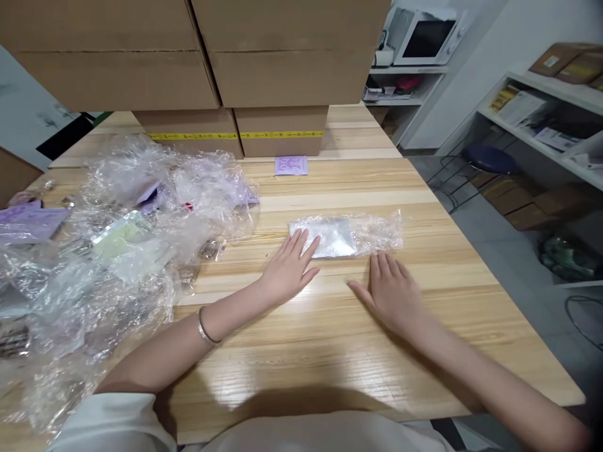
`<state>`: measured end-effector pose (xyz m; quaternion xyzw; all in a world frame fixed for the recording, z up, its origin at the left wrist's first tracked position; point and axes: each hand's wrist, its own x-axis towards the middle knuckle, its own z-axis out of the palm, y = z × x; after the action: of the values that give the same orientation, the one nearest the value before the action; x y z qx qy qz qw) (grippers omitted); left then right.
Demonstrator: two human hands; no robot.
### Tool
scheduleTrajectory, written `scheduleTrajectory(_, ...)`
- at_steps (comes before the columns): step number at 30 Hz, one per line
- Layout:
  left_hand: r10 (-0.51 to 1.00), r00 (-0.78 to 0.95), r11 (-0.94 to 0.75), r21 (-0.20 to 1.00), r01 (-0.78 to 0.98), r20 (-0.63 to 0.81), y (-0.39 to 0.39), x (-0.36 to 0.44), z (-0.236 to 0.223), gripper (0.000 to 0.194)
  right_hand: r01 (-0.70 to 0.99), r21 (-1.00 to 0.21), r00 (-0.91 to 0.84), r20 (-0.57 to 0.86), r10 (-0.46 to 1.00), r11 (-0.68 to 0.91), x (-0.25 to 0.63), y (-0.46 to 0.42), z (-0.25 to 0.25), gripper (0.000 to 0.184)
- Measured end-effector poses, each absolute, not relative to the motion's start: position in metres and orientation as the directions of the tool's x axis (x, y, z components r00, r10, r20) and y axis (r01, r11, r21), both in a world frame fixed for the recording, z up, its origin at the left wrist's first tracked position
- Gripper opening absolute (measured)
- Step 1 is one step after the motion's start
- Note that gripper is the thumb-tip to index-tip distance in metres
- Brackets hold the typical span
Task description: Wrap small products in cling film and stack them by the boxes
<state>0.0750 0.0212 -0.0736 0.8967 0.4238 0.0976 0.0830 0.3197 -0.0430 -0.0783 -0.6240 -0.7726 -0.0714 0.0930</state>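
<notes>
A flat silver packet (pixel 332 237) lies on the wooden table inside a clear plastic bag (pixel 379 232), whose loose end stretches to the right. My left hand (pixel 289 267) rests with spread fingers on the left end of the bagged packet. My right hand (pixel 391 285) lies flat on the table, its fingertips at the bag's lower edge and the thumb held apart. Neither hand grips anything. Behind the bag, a small purple sachet (pixel 291 166) lies against the cardboard boxes.
A large heap of crumpled clear plastic bags (pixel 136 251) covers the table's left side, with purple packets (pixel 32 223) at its edge. Stacked cardboard boxes (pixel 282 75) stand along the back. Off to the right are a stool (pixel 490 158), shelves and a microwave (pixel 426 37).
</notes>
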Motion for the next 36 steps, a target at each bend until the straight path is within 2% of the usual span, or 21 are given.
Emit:
scheduleTrajectory(2,0.769,0.634,-0.632,0.246,0.735,0.083,0.024,0.074,-0.071,0.063,0.97,-0.161,-0.157,0.162,0.974,0.183,0.338,-0.023,-0.083,0.08)
scheduleTrajectory(4,0.763,0.643,-0.636,0.259,0.727,0.069,0.026,0.073,-0.069,0.063,0.91,-0.402,-0.095,0.042,0.995,0.103,0.349,0.001,-0.084,0.078)
scheduleTrajectory(6,0.759,0.648,-0.638,0.267,0.722,0.064,0.027,0.072,-0.068,0.062,0.744,-0.668,0.027,-0.015,1.0,-0.03,0.349,0.022,-0.08,0.073)
scheduleTrajectory(8,0.756,0.651,-0.642,0.267,0.719,0.066,0.027,0.072,-0.069,0.062,0.516,-0.855,0.13,0.028,0.991,-0.044,0.339,0.036,-0.075,0.067)
scheduleTrajectory(10,0.754,0.653,-0.646,0.26,0.717,0.073,0.027,0.071,-0.07,0.062,0.406,-0.911,0.114,0.129,0.985,0.072,0.323,0.042,-0.071,0.062)
scheduleTrajectory(12,0.751,0.655,-0.652,0.252,0.715,0.086,0.027,0.071,-0.072,0.061,0.454,-0.864,-0.021,0.236,0.972,0.22,0.308,0.044,-0.072,0.06)
scheduleTrajectory(15,0.745,0.658,-0.661,0.248,0.708,0.109,0.028,0.071,-0.072,0.059,0.597,-0.647,-0.323,0.348,0.88,0.475,0.293,0.046,-0.078,0.059)
scheduleTrajectory(18,0.731,0.67,-0.679,0.25,0.691,0.132,0.028,0.073,-0.071,0.053,0.645,-0.385,-0.579,0.319,0.751,0.66,0.289,0.049,-0.082,0.059)
scheduleTrajectory(21,0.736,0.647,-0.677,0.251,0.692,0.2,0.028,0.076,-0.07,0.048,0.669,-0.233,-0.653,0.27,0.708,0.706,0.287,0.049,-0.081,0.071)
scheduleTrajectory(25,0.661,0.664,-0.745,0.197,0.638,0.348,0.034,0.077,-0.07,0.057,0.671,-0.193,-0.669,0.258,0.697,0.715,0.284,0.047,-0.078,0.08)
scheduleTrajectory(27,0.6,0.73,-0.797,0.163,0.582,0.327,0.04,0.074,-0.072,0.059,0.65,-0.223,-0.679,0.259,0.687,0.726,0.287,0.047,-0.077,0.085)
scheduleTrajectory(30,0.608,0.752,-0.793,0.149,0.59,0.257,0.051,0.066,-0.078,0.054,0.595,-0.27,-0.706,0.275,0.652,0.757,0.298,0.048,-0.076,0.086)
scheduleTrajectory(33,0.609,0.749,-0.791,0.134,0.597,0.26,0.059,0.06,-0.081,0.043,0.6,-0.234,-0.69,0.332,0.643,0.765,0.313,0.047,-0.077,0.069)
scheduleTrajectory(36,0.593,0.722,-0.802,0.178,0.571,0.356,0.064,0.057,-0.077,0.035,0.661,-0.201,-0.642,0.348,0.683,0.723,0.323,0.044,-0.075,0.043)
